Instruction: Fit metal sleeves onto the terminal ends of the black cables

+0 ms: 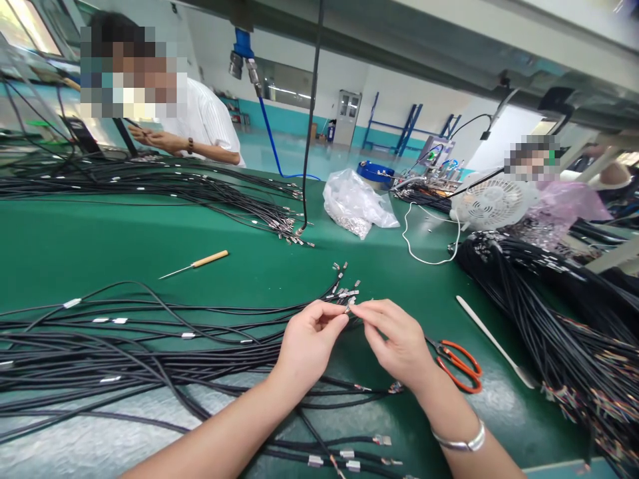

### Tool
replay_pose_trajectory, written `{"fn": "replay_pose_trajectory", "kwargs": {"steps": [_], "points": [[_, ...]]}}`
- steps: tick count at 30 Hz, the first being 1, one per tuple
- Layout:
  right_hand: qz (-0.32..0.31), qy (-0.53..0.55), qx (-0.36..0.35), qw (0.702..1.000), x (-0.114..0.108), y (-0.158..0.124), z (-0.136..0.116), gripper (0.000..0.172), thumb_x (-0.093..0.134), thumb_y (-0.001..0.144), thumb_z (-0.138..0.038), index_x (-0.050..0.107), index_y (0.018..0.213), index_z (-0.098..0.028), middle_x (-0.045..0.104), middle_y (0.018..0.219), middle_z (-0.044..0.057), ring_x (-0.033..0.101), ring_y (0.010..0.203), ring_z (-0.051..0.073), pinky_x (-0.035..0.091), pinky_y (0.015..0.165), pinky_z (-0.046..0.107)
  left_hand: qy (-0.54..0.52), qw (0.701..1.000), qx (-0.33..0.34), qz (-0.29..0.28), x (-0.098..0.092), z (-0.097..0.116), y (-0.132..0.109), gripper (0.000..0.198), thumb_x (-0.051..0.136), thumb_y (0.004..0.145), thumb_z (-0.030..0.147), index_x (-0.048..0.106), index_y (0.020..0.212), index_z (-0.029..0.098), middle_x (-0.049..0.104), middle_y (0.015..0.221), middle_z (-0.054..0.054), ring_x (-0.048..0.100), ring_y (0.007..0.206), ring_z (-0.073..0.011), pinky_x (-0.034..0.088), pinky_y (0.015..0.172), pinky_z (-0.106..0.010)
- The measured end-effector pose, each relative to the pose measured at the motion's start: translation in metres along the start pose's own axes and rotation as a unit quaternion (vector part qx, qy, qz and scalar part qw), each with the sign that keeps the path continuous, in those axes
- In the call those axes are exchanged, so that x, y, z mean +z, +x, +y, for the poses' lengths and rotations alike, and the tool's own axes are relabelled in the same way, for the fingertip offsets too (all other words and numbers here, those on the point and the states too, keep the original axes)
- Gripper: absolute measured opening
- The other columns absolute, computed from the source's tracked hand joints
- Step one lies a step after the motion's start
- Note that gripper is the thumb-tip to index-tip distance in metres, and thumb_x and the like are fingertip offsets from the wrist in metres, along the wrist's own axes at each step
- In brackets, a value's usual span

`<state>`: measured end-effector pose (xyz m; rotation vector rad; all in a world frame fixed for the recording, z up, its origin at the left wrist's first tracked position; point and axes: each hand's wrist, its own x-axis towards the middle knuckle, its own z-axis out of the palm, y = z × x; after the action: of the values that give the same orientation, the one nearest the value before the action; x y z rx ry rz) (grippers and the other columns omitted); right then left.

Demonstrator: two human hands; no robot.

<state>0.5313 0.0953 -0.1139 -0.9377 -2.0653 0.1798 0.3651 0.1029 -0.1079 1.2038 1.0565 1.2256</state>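
Observation:
My left hand [310, 339] pinches a small silvery metal connector [351, 303] between thumb and fingertips, over the ends of a bundle of black cables. Fingertips of my right hand [399, 339] meet the connector from the other side, closed about it as far as I can see. Part of the connector is hidden by the fingers. Black cables [214, 362] with white tags run from the left under my left hand and forearm. More metal-tipped cable ends [344, 293] lie just beyond my fingertips.
On the green table [124, 239] lie a wooden-handled awl [210, 259], orange-handled scissors [462, 366] and a white stick [494, 340]. Behind them are a plastic bag of small parts [354, 203] and a white fan [494, 199]. Cable bundles [544, 299] fill the right. Two people sit opposite.

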Motion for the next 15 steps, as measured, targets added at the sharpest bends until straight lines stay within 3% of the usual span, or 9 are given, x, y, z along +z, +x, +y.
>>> {"fn": "replay_pose_trajectory", "kwargs": {"steps": [10,13,15], "points": [[0.006,-0.023,-0.031,0.999,-0.0026,0.0008,0.0028,0.042,0.042,0.086,-0.005,0.056,0.118,-0.029,0.061,0.099,0.004,0.055,0.087,0.020,0.045,0.076,0.038,-0.001,1.000,-0.025,-0.006,-0.0008,0.0000,0.0006,0.016,0.065,0.066,0.028,0.066,0.076,0.015,0.064,0.069,-0.001,0.053,0.062,-0.0121,0.042,0.058,-0.023],[0.068,0.086,0.065,0.992,-0.0006,0.0020,0.0014,0.035,0.046,0.088,-0.012,0.054,0.118,-0.027,0.059,0.101,0.005,0.057,0.087,0.019,0.046,0.079,0.036,0.014,0.999,-0.031,-0.003,0.0000,0.0008,0.0008,0.015,0.064,0.066,0.027,0.066,0.075,0.015,0.062,0.066,0.000,0.053,0.061,-0.0121,0.042,0.060,-0.023],[0.088,0.180,0.163,0.966,0.0013,0.0038,0.0006,0.028,0.051,0.088,-0.021,0.054,0.116,-0.024,0.060,0.099,0.005,0.058,0.085,0.018,0.047,0.078,0.034,0.019,0.999,-0.035,-0.009,0.0012,-0.0009,0.0001,0.015,0.063,0.066,0.027,0.065,0.075,0.015,0.061,0.065,0.000,0.053,0.062,-0.0121,0.042,0.061,-0.024]]}}
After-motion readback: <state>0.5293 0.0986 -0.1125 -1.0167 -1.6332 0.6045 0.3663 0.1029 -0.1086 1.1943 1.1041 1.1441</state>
